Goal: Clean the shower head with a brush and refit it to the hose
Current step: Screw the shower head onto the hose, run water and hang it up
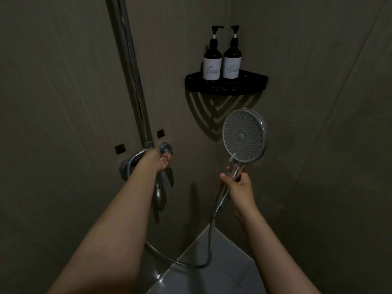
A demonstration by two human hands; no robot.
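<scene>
Right hand (237,184) is closed round the handle of the shower head (244,134), held below the corner shelf (224,87), with the hose (212,240) attached. Left hand (158,160), down-left of the shelf, curls at the mixer valve (166,148); grip indeterminate. The head is likely light, rigid and slippery: hold it by the handle.

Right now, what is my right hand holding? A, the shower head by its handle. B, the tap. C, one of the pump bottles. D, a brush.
A: the right hand grips the shower head by its handle, the left hand holds the tap, and both bottles stand on the shelf; no brush is in view.
</scene>
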